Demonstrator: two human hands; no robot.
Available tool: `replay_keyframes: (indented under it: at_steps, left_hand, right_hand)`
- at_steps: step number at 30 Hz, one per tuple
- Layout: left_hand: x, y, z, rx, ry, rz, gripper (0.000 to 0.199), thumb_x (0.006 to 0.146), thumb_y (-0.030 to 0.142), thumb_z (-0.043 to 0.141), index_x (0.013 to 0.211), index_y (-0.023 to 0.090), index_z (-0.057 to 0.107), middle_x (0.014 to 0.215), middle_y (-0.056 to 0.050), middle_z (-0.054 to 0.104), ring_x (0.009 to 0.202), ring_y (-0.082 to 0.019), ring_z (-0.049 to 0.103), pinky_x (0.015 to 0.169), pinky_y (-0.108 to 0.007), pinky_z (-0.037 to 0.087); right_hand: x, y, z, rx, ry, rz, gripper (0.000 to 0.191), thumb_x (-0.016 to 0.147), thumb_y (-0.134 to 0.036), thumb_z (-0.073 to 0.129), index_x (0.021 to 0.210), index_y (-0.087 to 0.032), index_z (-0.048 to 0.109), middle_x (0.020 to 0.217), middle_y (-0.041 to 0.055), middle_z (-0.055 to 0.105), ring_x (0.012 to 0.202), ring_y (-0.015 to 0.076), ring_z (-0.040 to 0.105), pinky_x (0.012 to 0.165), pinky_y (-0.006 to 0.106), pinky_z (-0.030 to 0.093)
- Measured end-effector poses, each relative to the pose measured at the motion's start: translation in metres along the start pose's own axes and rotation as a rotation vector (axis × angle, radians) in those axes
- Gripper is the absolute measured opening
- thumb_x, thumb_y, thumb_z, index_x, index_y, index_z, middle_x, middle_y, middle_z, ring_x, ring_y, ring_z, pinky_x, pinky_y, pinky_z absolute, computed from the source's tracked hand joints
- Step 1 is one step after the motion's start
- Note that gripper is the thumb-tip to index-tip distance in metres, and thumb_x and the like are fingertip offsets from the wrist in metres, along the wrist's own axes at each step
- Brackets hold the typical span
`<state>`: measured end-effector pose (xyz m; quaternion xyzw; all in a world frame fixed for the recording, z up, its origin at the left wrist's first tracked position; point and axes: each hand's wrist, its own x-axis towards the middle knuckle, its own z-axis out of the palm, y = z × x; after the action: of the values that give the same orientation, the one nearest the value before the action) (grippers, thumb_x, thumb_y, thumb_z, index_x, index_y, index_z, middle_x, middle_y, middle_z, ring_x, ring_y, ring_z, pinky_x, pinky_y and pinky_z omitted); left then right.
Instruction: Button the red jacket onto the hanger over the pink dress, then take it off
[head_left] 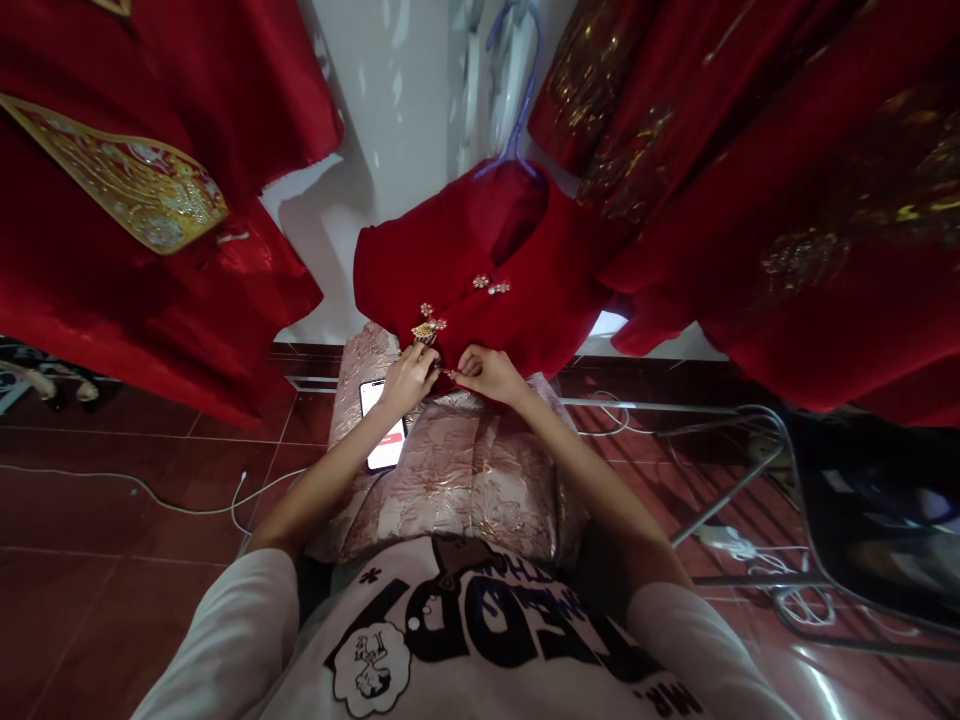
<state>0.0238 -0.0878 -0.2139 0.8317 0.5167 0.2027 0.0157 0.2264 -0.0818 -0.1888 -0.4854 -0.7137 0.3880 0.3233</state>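
Note:
A short-sleeved red garment (409, 250) hangs in front of me from a purple hanger (517, 135), its hem close to my lap. Pearl-like flower clasps (492, 285) and a gold fan-shaped ornament (424, 331) decorate its front. My left hand (412, 377) pinches at the lower front edge, just below the ornament. From the other side my right hand (489, 374) is closed, thumb and fingertips together. Between the two sets of fingertips shows a small ornamental clasp (450, 374); its detail is too small to make out.
A shiny pinkish quilted cloth (480, 460) covers my lap, with a lit phone (385, 455) lying on it by my left forearm. Red garments with gold decoration (165, 200) hang on both sides. White cables (187, 510) cross the tiled floor; a metal-framed black chair (862, 480) stands right.

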Motion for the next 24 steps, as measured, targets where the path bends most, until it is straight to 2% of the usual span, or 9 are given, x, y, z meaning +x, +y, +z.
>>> replay_keyframes:
  at_steps: [4,10,14,17,20,24]
  left_hand:
    - [0.0,-0.001,-0.002,0.108,-0.031,0.095,0.023,0.097,0.012,0.052,0.115,0.017,0.066,0.123,-0.017,0.061,0.112,-0.03,0.06,0.076,-0.035,0.053]
    - [0.003,-0.004,-0.002,0.193,-0.012,0.204,0.027,0.097,0.005,0.046,0.104,0.016,0.07,0.112,-0.016,0.063,0.107,-0.028,0.06,0.074,-0.034,0.051]
    - [0.003,-0.008,0.0,0.189,0.023,0.223,0.02,0.098,0.012,0.049,0.101,0.017,0.069,0.106,-0.014,0.065,0.099,-0.028,0.06,0.076,-0.036,0.051]
    - [0.003,-0.009,0.002,0.094,0.06,0.22,0.017,0.1,0.019,0.051,0.102,0.017,0.068,0.102,-0.012,0.067,0.096,-0.026,0.062,0.08,-0.036,0.051]
    - [0.004,-0.01,0.004,-0.104,0.091,0.168,0.012,0.096,0.017,0.056,0.1,0.017,0.068,0.096,-0.008,0.07,0.091,-0.023,0.065,0.085,-0.035,0.052]
    - [0.004,-0.011,0.006,-0.396,0.082,0.045,0.011,0.088,0.014,0.062,0.096,0.018,0.068,0.09,-0.003,0.074,0.079,-0.016,0.068,0.076,-0.028,0.053]
  right_hand:
    - [0.001,0.005,0.002,-0.009,-0.002,-0.022,0.019,0.074,-0.024,0.077,0.077,-0.02,0.058,0.07,-0.0002,0.071,0.067,0.0143,0.07,0.064,0.023,0.055]
    - [0.002,0.006,0.001,-0.001,-0.009,-0.015,0.02,0.075,-0.024,0.078,0.076,-0.02,0.058,0.071,0.0006,0.072,0.068,0.0154,0.073,0.062,0.022,0.055]
    - [0.002,0.006,0.003,-0.01,0.007,-0.005,0.02,0.076,-0.022,0.079,0.076,-0.02,0.059,0.072,0.0008,0.073,0.07,0.0157,0.074,0.064,0.023,0.056]
    - [0.002,0.009,0.007,-0.026,0.049,-0.006,0.019,0.078,-0.021,0.079,0.078,-0.02,0.059,0.073,0.0011,0.073,0.071,0.0155,0.074,0.067,0.024,0.057]
    - [0.002,0.011,0.012,-0.072,0.099,-0.008,0.019,0.078,-0.02,0.078,0.078,-0.02,0.059,0.073,0.0009,0.073,0.069,0.015,0.073,0.067,0.024,0.057]
    - [0.003,0.013,0.017,-0.116,0.155,-0.009,0.018,0.079,-0.018,0.076,0.079,-0.021,0.058,0.073,0.0008,0.072,0.067,0.0141,0.071,0.066,0.023,0.056]
